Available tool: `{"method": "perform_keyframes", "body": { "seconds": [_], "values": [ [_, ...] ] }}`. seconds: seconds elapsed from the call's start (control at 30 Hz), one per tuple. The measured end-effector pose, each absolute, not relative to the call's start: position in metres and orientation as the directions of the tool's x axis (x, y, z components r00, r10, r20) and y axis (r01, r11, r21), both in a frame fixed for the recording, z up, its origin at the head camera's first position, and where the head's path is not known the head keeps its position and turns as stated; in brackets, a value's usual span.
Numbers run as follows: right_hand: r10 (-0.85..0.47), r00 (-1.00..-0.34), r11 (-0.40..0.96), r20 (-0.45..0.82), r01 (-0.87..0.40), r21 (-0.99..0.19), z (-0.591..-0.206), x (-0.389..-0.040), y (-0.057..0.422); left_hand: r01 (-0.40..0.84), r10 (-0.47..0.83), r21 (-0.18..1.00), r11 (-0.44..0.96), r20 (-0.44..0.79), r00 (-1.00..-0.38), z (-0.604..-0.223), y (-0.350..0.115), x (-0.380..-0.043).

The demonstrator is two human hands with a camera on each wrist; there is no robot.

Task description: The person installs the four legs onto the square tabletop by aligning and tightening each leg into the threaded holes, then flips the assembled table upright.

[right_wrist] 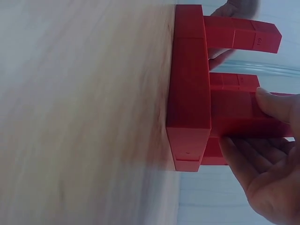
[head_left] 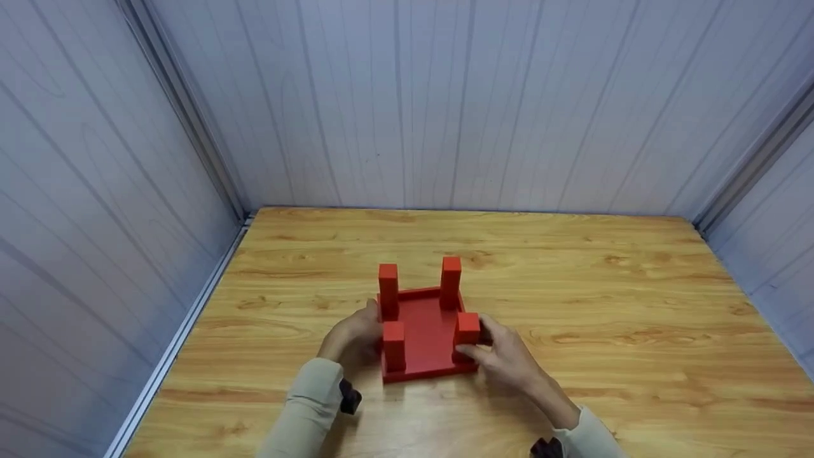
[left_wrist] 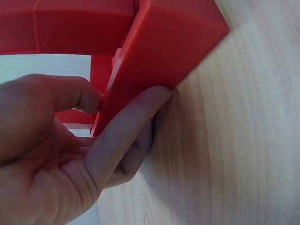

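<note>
A red square base [head_left: 427, 337] with a low rim lies on the table, an upright post at each corner, much like a small upturned table. At its left side, my left hand [head_left: 357, 331] grips the rim wall [left_wrist: 154, 51]. In the left wrist view the thumb is on the inner side and the fingers lie along the outside, near the tabletop. My right hand [head_left: 509, 361] holds the near right post [head_left: 468, 327] between thumb and fingers. Standing untouched are the near left post [head_left: 394, 346], the far left post [head_left: 388, 289] and the far right post [head_left: 451, 280].
The wood-grain table [head_left: 604, 292] extends to both sides of the red piece. Pale panel walls [head_left: 432, 108] enclose it at the back and sides, with a metal strip [head_left: 184, 337] along the left edge. Dark devices [head_left: 350, 397] sit at the wrists.
</note>
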State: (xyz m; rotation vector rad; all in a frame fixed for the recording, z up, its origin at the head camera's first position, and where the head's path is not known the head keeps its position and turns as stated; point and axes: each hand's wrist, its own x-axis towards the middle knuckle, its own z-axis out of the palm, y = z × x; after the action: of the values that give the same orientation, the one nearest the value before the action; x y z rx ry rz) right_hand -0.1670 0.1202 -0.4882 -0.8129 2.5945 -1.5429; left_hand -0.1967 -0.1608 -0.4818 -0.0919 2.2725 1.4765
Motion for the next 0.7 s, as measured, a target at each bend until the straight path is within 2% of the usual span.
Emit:
{"method": "perform_keyframes", "body": {
  "seconds": [0.17,0.33,0.53,0.7],
  "values": [
    [-0.443,-0.870,0.388,0.215,-0.402,-0.829,-0.4871,-0.1681,0.1207,-0.265,0.154,0.839,0.475,-0.376,-0.914,-0.4830,-0.1613,-0.1983],
    [-0.443,-0.875,0.393,0.196,-0.386,-0.835,-0.4861,-0.1688,0.1212,-0.299,0.154,0.848,0.438,-0.398,-0.904,-0.4836,-0.1628,-0.1993],
    [-0.443,-0.879,0.396,0.176,-0.368,-0.841,-0.4850,-0.1691,0.1218,-0.191,0.152,0.801,0.568,-0.330,-0.932,-0.4845,-0.1648,-0.2006],
    [-0.450,-0.878,0.389,0.163,-0.357,-0.849,-0.4855,-0.1689,0.1215,-0.261,0.148,0.847,0.463,-0.364,-0.920,-0.4857,-0.1639,-0.1990]
  ]
}}
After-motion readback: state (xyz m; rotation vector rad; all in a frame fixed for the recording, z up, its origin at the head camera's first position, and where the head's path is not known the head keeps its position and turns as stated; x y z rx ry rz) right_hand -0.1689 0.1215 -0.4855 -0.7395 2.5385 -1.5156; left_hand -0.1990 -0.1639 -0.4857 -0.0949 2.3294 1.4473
